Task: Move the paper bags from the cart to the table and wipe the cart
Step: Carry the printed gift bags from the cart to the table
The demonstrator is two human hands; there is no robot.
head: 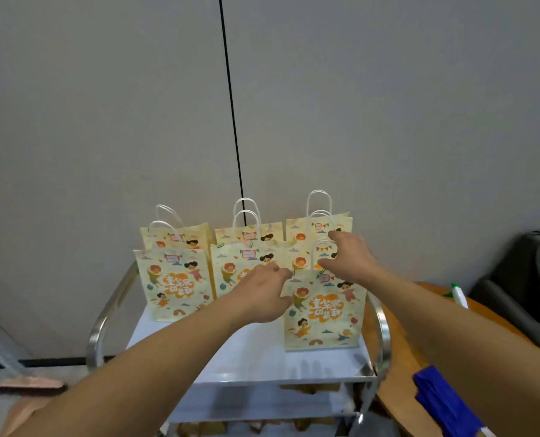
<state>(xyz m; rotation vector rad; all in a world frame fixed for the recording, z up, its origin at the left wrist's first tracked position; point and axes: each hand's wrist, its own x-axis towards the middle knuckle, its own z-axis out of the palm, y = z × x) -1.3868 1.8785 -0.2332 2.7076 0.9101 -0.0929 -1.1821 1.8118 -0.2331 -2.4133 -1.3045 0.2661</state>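
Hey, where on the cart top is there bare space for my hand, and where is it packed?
Bare white cart top lies at the near edge, in front of the left front bag and left of the nearest bag. The back is crowded: paper bags stand in close rows, where the left hand and right hand reach.

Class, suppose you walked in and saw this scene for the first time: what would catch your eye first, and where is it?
First, the cluster of yellow cartoon-printed paper bags with white handles, standing on the top shelf of the steel cart. Next, both bare arms reaching in: the left hand at the nearest bag's top edge, the right hand among the handles behind. A blue cloth lies on the wooden table at right.
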